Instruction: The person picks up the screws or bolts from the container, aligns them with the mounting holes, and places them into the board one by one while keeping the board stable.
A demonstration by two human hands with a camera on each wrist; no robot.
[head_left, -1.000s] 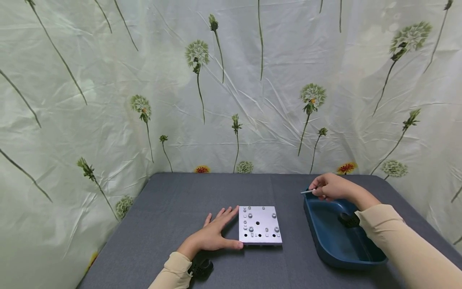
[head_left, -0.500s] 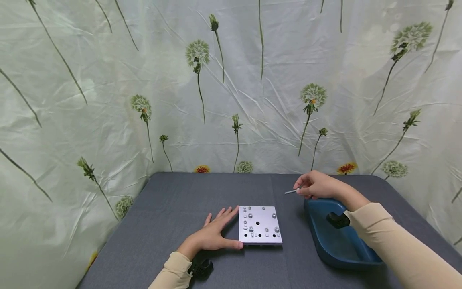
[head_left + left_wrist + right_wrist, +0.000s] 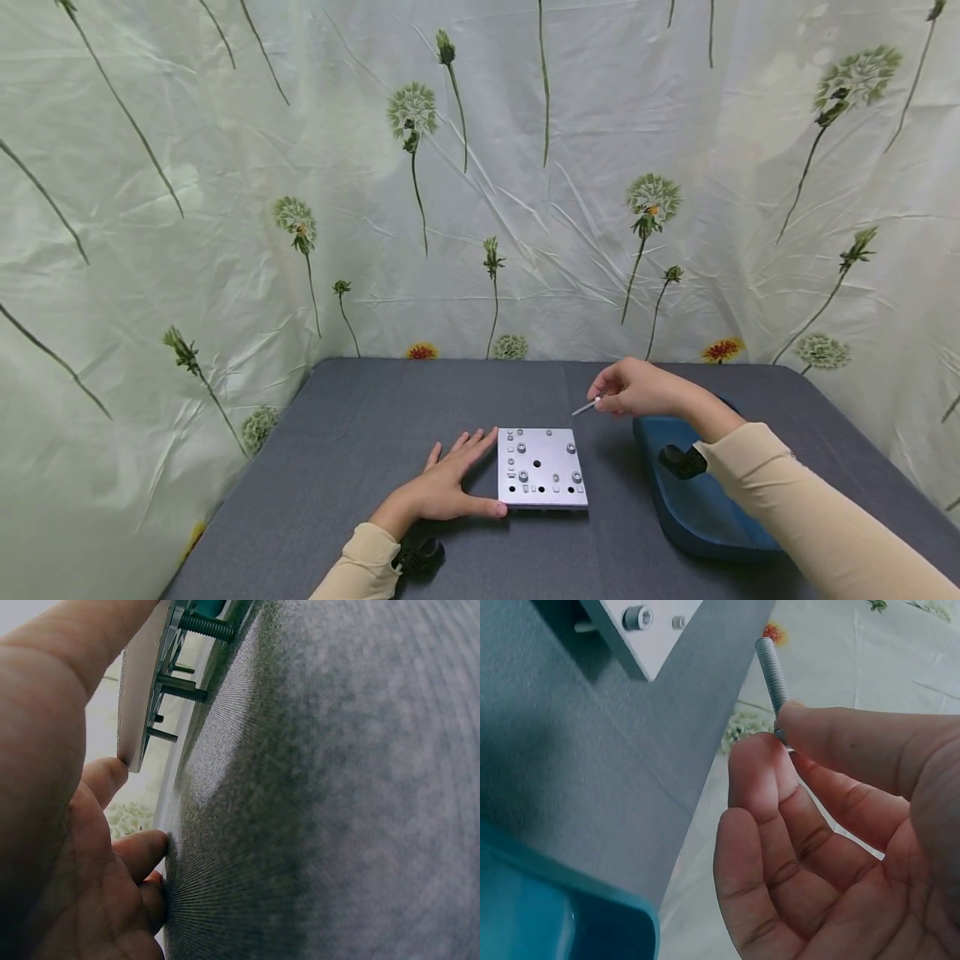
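A square silver metal plate (image 3: 549, 454) lies flat on the grey table, with several socket-head screws and dark holes in its top. In the left wrist view, threaded screw shanks (image 3: 206, 626) stick out from its underside. My left hand (image 3: 441, 490) is spread at the plate's left side, its thumb tip touching the near corner and the index fingertip the far corner. My right hand (image 3: 641, 390) is raised behind and right of the plate. It pinches a threaded metal screw (image 3: 771, 671) between thumb and fingers; the shank points outward and the fingers hide the other end.
A blue plastic bin (image 3: 705, 546) stands on the right of the table, partly under my right forearm. A light curtain (image 3: 480, 183) with a flower print hangs behind the table. Black cameras sit on both wrists.
My right hand has moved left from over the bin's far end towards the plate, carrying the screw, which now tilts downward more. The left hand and plate have stayed put.
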